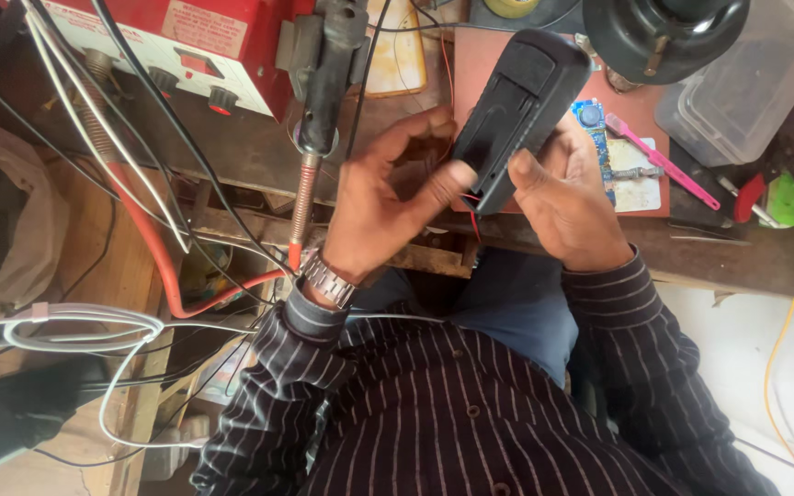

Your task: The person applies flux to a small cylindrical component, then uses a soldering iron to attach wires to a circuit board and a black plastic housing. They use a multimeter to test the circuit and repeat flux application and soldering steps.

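Left hand (380, 207) fingers curled, thumb tip pressed on lower end of black plastic casing (518, 106); right hand (567, 207) wrapped round casing's right side, fingers closed behind it; casing held tilted above front edge of wooden workbench (232, 152); red and black wires (473, 213) seen beneath casing; metal wristwatch (328, 278) worn on left wrist; small blue circuit board (596, 138) just beside right hand; pink tool (662, 162) further right; red power unit (186, 41) at upper left; clear plastic box (746, 92) at upper right.
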The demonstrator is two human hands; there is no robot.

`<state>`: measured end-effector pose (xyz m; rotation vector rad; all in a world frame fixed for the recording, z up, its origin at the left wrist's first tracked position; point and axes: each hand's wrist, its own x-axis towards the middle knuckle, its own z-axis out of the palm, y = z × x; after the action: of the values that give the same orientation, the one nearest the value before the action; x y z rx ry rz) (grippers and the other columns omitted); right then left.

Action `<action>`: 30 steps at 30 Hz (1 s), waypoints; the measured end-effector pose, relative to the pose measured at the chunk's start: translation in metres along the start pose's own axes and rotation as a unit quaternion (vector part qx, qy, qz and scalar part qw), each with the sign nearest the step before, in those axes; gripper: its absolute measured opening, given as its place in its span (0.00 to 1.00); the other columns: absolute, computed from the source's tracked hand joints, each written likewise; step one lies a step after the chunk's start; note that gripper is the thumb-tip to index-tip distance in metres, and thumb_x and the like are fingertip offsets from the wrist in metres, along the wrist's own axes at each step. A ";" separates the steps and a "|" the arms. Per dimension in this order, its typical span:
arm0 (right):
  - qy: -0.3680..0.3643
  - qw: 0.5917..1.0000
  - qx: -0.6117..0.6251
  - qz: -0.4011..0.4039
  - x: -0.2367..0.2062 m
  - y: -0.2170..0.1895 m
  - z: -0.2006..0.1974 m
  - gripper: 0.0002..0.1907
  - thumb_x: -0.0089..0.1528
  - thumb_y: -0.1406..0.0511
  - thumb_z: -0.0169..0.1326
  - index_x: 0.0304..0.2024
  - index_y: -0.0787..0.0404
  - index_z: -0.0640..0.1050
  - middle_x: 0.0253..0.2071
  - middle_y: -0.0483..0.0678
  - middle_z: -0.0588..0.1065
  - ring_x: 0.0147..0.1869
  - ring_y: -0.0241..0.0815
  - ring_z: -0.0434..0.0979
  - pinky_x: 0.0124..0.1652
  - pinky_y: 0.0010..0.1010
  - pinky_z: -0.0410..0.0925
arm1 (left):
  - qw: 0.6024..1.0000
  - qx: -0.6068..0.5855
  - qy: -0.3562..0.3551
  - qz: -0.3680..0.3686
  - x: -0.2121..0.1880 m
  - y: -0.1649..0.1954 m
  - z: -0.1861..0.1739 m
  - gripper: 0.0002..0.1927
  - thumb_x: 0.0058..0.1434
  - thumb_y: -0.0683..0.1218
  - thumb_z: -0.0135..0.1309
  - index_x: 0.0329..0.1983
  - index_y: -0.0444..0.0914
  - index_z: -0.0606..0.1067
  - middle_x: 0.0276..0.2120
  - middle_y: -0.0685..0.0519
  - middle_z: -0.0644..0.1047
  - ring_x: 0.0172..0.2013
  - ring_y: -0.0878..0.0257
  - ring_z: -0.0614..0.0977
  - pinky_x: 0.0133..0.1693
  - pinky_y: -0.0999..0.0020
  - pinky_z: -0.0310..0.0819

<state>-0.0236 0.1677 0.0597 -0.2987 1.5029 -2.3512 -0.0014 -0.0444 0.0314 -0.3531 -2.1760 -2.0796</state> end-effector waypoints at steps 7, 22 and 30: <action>-0.007 0.999 -0.032 -0.017 -0.001 0.000 -0.003 0.30 0.66 0.64 0.66 0.65 0.66 0.69 0.58 0.48 0.73 0.64 0.38 0.73 0.69 0.35 0.66 | 0.979 0.120 -0.049 0.156 0.006 0.004 -0.010 0.29 0.61 0.52 0.69 0.61 0.36 0.75 0.60 0.45 0.75 0.58 0.53 0.82 0.58 0.62 0.80; 0.156 0.853 -0.489 -0.096 0.012 0.022 0.041 0.48 0.56 0.61 0.78 0.68 0.65 0.60 0.41 0.47 0.77 0.39 0.35 0.84 0.37 0.23 0.77 | 0.918 0.337 0.183 0.101 0.002 -0.030 0.000 0.18 0.65 0.32 0.55 0.57 0.34 0.79 0.47 0.46 0.74 0.40 0.53 0.84 0.39 0.62 0.79; 0.120 0.776 -0.566 -0.252 0.025 0.044 0.050 0.53 0.59 0.60 0.78 0.72 0.60 0.54 0.53 0.50 0.75 0.48 0.41 0.85 0.47 0.27 0.79 | 0.948 0.254 0.162 0.102 0.015 -0.049 0.000 0.33 0.64 0.29 0.49 0.73 0.38 0.67 0.53 0.47 0.76 0.46 0.52 0.85 0.47 0.64 0.82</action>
<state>-0.0216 0.0990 0.0406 -0.7580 3.1542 -1.4349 -0.0276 -0.0449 -0.0126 -0.1562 -2.2462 -1.2961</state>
